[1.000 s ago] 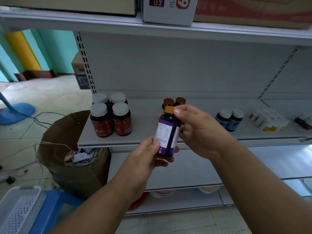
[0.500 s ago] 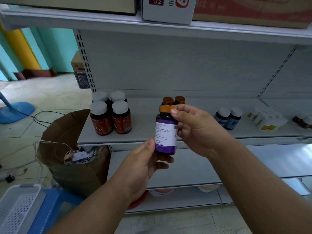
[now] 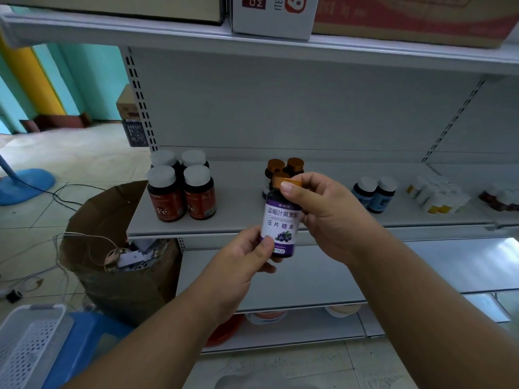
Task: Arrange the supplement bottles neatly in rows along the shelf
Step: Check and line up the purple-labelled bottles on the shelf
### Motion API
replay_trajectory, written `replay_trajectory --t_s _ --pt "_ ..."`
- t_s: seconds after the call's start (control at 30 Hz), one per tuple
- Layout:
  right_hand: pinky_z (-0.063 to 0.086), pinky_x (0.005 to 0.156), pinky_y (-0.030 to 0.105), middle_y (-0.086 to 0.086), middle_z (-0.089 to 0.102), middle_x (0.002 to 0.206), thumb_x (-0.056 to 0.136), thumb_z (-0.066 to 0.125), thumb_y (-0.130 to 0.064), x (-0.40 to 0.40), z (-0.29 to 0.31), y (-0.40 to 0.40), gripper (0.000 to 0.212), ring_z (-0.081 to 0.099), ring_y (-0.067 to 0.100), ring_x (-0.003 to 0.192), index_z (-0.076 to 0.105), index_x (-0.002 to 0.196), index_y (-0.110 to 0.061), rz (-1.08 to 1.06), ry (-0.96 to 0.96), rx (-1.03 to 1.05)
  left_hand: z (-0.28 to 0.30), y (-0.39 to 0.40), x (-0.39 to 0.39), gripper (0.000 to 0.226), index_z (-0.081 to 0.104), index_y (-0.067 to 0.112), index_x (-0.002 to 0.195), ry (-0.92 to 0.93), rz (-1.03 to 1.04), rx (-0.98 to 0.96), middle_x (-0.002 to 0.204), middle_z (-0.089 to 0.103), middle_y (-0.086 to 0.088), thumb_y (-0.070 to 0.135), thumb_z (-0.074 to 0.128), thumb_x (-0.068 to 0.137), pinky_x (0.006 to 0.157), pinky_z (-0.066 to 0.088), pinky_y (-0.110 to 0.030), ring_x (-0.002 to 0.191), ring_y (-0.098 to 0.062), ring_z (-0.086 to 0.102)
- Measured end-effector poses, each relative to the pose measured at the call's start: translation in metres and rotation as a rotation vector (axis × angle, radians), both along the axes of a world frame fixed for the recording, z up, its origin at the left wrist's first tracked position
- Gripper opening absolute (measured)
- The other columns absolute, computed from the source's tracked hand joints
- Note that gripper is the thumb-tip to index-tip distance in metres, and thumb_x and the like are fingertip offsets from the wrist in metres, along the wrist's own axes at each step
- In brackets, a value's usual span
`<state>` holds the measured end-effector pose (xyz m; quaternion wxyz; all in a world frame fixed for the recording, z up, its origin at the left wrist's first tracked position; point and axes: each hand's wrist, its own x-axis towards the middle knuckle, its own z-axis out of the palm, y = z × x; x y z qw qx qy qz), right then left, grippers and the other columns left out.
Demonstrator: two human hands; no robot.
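Observation:
A dark bottle with a purple-and-white label and an orange cap [image 3: 280,223] is held upright in front of the grey shelf [image 3: 241,211]. My left hand [image 3: 244,259] grips its base, thumb on the label. My right hand [image 3: 323,214] pinches its cap and upper side. Behind it on the shelf stand matching orange-capped bottles [image 3: 285,167]. At the shelf's left end are several red bottles with grey caps [image 3: 181,186]. Two blue bottles with white caps [image 3: 375,193] stand to the right.
White-and-yellow bottles [image 3: 438,196] and dark bottles [image 3: 500,199] sit at the far right. An open cardboard box of cables [image 3: 118,256] stands on the floor at left, with a white basket [image 3: 28,343] on a blue stool. Boxes [image 3: 275,12] line the upper shelf.
The bottle has been turned upright and rotated between my hands, so its front label with large characters now faces me. Both hands kept their hold.

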<state>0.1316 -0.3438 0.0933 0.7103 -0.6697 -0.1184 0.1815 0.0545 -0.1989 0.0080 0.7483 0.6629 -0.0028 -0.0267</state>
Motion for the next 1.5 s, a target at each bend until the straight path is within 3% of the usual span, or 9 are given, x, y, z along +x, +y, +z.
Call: replay_trajectory --t_s 0.13,0.3,0.5,0.73,0.87,1.07,1.2,1.4,1.5 --pt "0.052 0.082 0.03 -0.001 0.071 0.093 0.069 0.076 -0.026 -0.004 0.001 -0.006 0.039 0.068 0.014 0.09 0.061 0.103 -0.015 -0.034 -0.163 -0.089 0.011 0.004 0.003 0.02 0.052 0.041 0.115 -0.046 0.043 0.288 0.111 0.066 0.013 0.036 0.056 0.096 0.081 0.049 -0.016 0.096 -0.003 0.063" --pt "0.051 0.092 0.028 -0.009 0.067 0.107 0.077 0.078 -0.018 -0.017 -0.005 -0.007 0.039 0.063 0.01 0.104 0.06 0.111 -0.02 -0.022 -0.628 -0.253 0.026 0.014 0.022 0.037 0.055 0.039 0.119 -0.247 0.124 0.628 0.114 0.061 0.021 0.034 0.073 0.087 0.085 0.046 -0.028 0.104 0.0 0.054" --pt "0.044 0.104 0.034 0.0 0.061 0.126 0.076 0.081 -0.011 -0.024 -0.009 -0.016 0.047 0.053 0.012 0.124 0.057 0.116 -0.014 -0.025 -1.103 -0.368 0.029 0.018 0.05 0.055 0.051 0.016 0.139 -0.64 0.341 0.841 0.141 0.056 0.001 0.024 0.07 0.088 0.107 0.043 -0.045 0.128 -0.015 0.051" --pt "0.052 0.089 0.028 -0.011 0.069 0.102 0.077 0.076 -0.024 -0.023 0.01 -0.024 0.037 0.065 0.008 0.101 0.061 0.111 -0.022 -0.012 -0.607 -0.293 0.04 0.015 0.02 0.035 0.057 0.046 0.11 -0.319 0.052 0.754 0.107 0.062 0.026 0.052 0.073 0.079 0.089 0.042 -0.013 0.103 0.012 0.052" --pt "0.058 0.078 0.035 0.011 0.072 0.092 0.086 0.066 -0.039 0.003 0.011 -0.021 0.037 0.067 0.022 0.079 0.064 0.104 -0.007 -0.044 -0.062 -0.255 0.063 -0.003 0.007 0.051 0.066 0.023 0.11 0.072 -0.108 0.28 0.095 0.076 0.001 0.062 0.07 0.077 0.096 0.052 -0.045 0.094 -0.02 0.07" --pt "0.052 0.076 0.043 0.028 0.065 0.092 0.081 0.064 -0.061 0.016 -0.004 -0.013 0.063 0.054 0.032 0.081 0.068 0.106 -0.003 -0.11 0.176 -0.22 0.086 -0.016 0.015 0.06 0.077 0.011 0.089 0.454 -0.066 -0.106 0.07 0.066 -0.011 0.068 0.059 0.079 0.065 0.045 -0.032 0.061 -0.022 0.059" --pt "0.043 0.1 0.053 0.029 0.064 0.113 0.071 0.063 -0.074 0.018 -0.008 -0.016 0.077 0.066 0.036 0.098 0.069 0.107 -0.006 -0.08 0.146 -0.271 0.08 -0.021 0.021 0.063 0.073 0.008 0.104 0.459 -0.083 -0.072 0.072 0.068 -0.01 0.066 0.058 0.084 0.067 0.046 -0.032 0.064 -0.022 0.059" --pt "0.053 0.067 0.032 0.002 0.071 0.092 0.087 0.069 -0.031 0.04 0.0 -0.03 0.024 0.067 0.014 0.074 0.064 0.105 -0.017 -0.076 -0.191 -0.411 0.049 -0.017 0.042 0.038 0.059 0.032 0.12 0.162 -0.046 0.59 0.1 0.071 0.01 0.055 0.061 0.09 0.091 0.053 -0.04 0.095 -0.011 0.064" --pt "0.053 0.073 0.024 -0.012 0.064 0.098 0.087 0.069 -0.027 0.055 -0.003 -0.034 0.028 0.063 0.006 0.085 0.057 0.112 -0.027 -0.141 -0.395 -0.613 0.02 -0.007 0.061 0.058 0.042 0.031 0.142 -0.004 0.044 0.882 0.127 0.057 0.011 0.054 0.058 0.092 0.099 0.045 -0.035 0.118 -0.013 0.052"
